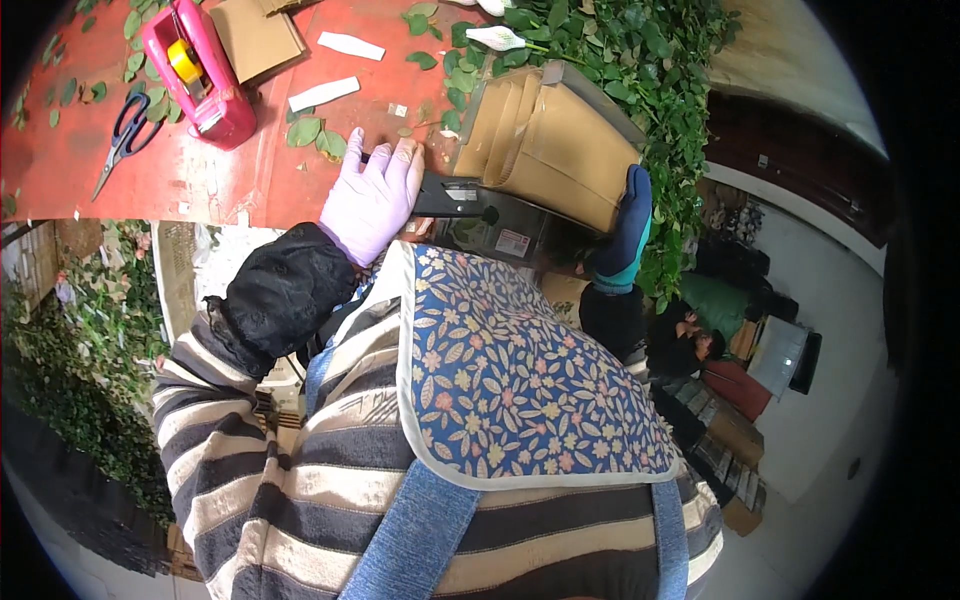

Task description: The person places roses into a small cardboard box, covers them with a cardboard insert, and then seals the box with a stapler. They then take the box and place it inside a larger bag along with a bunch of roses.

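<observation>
My left hand, in a thin lilac glove, lies over a long black tool that looks like a stapler. Its fingers reach across the tool at the near edge of the red table; part of the tool is hidden under the palm. In a blue and teal glove, my right hand presses its fingers together along the right side of a brown cardboard box. The box is tilted, with folded flaps at its left end. Below it sits a dark glossy surface with a small white label.
A pink tape dispenser and dark-handled scissors lie at the table's left. Beyond my left hand are white strips, loose leaves and a cardboard piece. Leafy stems crowd the right side. Another person is farther right.
</observation>
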A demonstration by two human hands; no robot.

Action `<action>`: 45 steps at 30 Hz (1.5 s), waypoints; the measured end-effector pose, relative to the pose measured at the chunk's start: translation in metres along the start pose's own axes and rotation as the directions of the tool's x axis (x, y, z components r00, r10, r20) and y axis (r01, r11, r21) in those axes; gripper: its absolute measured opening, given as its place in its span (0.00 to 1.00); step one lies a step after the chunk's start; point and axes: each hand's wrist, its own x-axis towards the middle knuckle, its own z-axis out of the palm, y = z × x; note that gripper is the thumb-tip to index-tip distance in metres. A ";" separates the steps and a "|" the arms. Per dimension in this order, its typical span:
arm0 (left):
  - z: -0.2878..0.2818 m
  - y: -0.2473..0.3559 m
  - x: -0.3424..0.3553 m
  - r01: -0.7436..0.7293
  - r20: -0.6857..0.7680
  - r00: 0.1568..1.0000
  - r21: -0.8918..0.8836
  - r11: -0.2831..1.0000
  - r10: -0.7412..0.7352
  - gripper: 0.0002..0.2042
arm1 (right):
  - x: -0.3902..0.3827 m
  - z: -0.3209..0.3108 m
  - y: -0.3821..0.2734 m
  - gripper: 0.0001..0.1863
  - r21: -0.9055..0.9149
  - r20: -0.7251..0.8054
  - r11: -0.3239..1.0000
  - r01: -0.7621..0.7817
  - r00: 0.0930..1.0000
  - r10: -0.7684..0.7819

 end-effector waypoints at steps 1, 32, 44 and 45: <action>0.000 0.000 0.003 0.005 -0.003 1.000 -0.011 1.000 -0.005 0.24 | 0.003 -0.009 0.008 0.28 -0.077 -0.019 0.994 0.079 0.997 -0.080; 0.037 -0.045 0.106 -0.318 -0.050 0.948 -0.136 0.938 0.314 0.09 | 0.003 -0.024 0.029 0.26 -0.545 0.077 0.723 0.424 0.884 -0.461; 0.003 -0.087 0.084 0.008 0.396 0.845 -0.681 0.732 0.359 0.20 | -0.003 -0.025 0.035 0.25 -0.605 0.077 0.645 0.466 0.841 -0.535; 0.012 -0.102 0.077 0.272 0.493 0.807 -0.799 0.536 0.326 0.17 | -0.006 -0.023 0.039 0.25 -0.598 0.082 0.647 0.473 0.839 -0.538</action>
